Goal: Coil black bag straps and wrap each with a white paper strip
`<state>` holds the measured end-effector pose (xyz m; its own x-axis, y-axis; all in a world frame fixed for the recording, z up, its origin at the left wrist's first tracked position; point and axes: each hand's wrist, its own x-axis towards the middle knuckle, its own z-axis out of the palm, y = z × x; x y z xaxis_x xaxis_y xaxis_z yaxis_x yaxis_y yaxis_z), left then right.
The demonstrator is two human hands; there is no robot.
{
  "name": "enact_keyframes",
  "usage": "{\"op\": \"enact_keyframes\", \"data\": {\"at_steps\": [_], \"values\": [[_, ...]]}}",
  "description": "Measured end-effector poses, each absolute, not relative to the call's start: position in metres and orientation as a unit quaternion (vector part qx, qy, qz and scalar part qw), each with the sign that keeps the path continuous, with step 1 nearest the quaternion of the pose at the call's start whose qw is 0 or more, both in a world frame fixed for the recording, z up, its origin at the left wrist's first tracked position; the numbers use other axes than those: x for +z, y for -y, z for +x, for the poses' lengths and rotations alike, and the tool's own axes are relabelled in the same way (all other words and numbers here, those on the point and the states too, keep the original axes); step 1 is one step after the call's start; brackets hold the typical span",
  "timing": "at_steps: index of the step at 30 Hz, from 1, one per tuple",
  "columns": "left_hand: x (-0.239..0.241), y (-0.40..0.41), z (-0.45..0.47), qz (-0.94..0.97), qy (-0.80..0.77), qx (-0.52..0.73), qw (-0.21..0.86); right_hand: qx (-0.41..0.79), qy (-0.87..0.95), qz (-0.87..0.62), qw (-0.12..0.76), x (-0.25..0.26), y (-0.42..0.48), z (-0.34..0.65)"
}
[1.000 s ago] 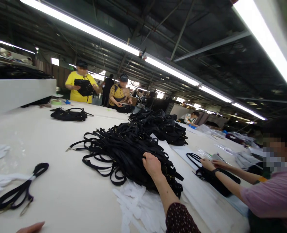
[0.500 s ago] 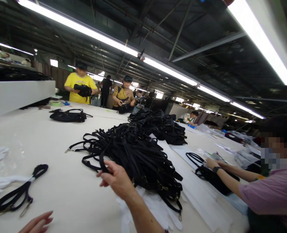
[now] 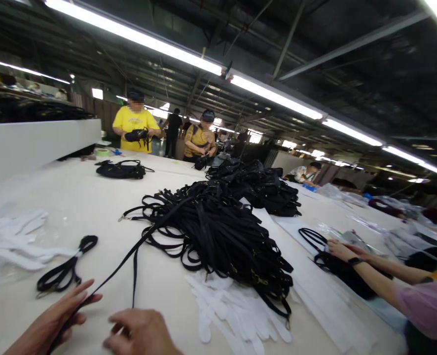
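One black strap [image 3: 118, 265] was pinched between the fingers of the left hand [image 3: 52, 323], while the right hand [image 3: 140, 335] was curled just beside it, its grip too hidden for it to be told whether anything was clamped. The strap was stretched across the table [image 3: 92, 197] to the tangled pile of straps [image 3: 218, 231], so only this one appeared drawn out and one tied bundle [image 3: 65, 268] laid aside, with nearly the whole pile judged left. No writing could be read.
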<state>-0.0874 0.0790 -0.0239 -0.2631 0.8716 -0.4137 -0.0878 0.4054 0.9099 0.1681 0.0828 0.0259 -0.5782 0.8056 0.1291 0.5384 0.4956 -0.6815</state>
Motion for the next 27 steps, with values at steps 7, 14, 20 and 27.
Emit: {"op": "enact_keyframes", "data": {"at_steps": [7, 14, 20, 27], "values": [[-0.052, -0.043, -0.102, 0.443, -0.758, 0.421, 0.227, 0.188, 0.834, -0.488, 0.176, 0.001, -0.116, 0.210], [-0.085, 0.015, -0.045, 0.646, -0.692, 0.312, 0.084, 0.266, 0.927, -0.232, 0.131, -0.016, -0.073, 0.151], [-0.069, 0.048, -0.095, 0.604, -0.727, 0.266, 0.189, 0.371, 0.869, -0.283, 0.165, 0.002, -0.080, 0.174], [0.000, 0.032, -0.106, 0.497, -0.777, 0.364, 0.133, 0.371, 0.842, -0.354, 0.169, 0.012, -0.115, 0.200]]}}
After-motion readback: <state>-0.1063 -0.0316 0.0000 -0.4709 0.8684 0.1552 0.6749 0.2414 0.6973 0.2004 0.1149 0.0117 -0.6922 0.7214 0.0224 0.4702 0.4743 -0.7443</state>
